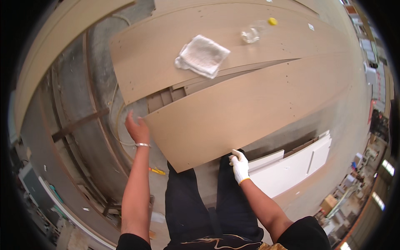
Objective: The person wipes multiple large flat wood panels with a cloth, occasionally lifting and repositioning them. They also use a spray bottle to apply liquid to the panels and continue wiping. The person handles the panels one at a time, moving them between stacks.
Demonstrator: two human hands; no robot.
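Note:
A long tan wooden board lies slanted in front of me, its near left corner over my dark trousers. My left hand, bare with a bracelet at the wrist, is beside the board's far left corner, fingers apart and the thumb close to the edge. In a white glove, my right hand grips the board's near edge, with the fingertips partly hidden. Beyond it lies a second tan board bearing a folded white cloth, a clear jar-like container and a yellow cap.
White panels lean together at the right. A yellow-handled tool and a looping pale hose lie on the floor at left. Metal framing runs along the left. Clutter lines the right side.

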